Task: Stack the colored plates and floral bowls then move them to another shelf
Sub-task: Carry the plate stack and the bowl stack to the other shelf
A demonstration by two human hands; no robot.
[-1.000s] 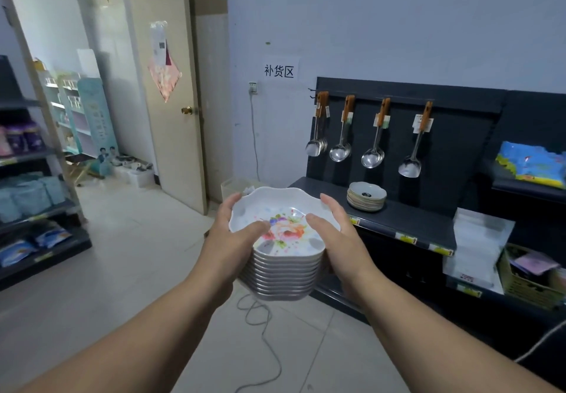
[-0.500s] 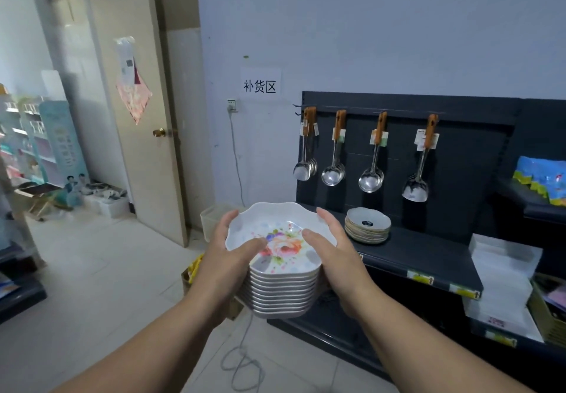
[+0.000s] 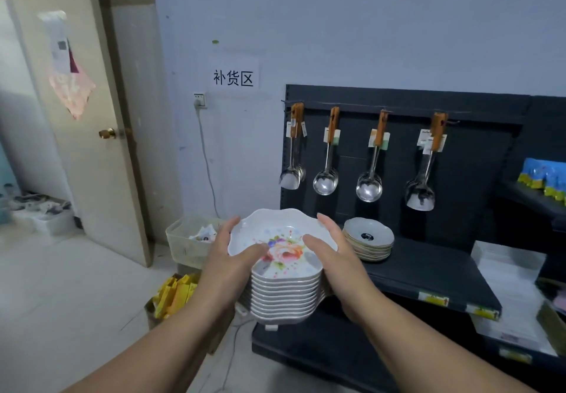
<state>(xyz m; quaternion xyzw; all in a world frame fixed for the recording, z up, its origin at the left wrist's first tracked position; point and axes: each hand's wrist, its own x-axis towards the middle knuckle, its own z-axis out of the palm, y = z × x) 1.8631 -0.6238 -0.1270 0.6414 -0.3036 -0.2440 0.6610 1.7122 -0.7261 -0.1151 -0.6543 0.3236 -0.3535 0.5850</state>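
Note:
I carry a stack of white floral bowls (image 3: 283,282) in front of my chest, the top bowl showing a pink and orange flower. My left hand (image 3: 228,265) grips the stack's left side with the thumb over the rim. My right hand (image 3: 340,264) grips the right side, thumb inside the top bowl. A stack of pale plates (image 3: 369,239) with a dark centre mark sits on the dark shelf (image 3: 435,273) just beyond and right of the bowls.
Several steel ladles (image 3: 369,187) hang on the shelf's black back panel. A translucent bin (image 3: 191,239) and a box of yellow packets (image 3: 174,296) stand on the floor at left. White boxes (image 3: 508,276) and blue packets (image 3: 543,178) fill the right. A door (image 3: 92,116) stands at left.
I have moved closer to the dark shelf and turned right; the shelf, ladles and plate stack loom larger. Both hands hold the bowl stack the same way.

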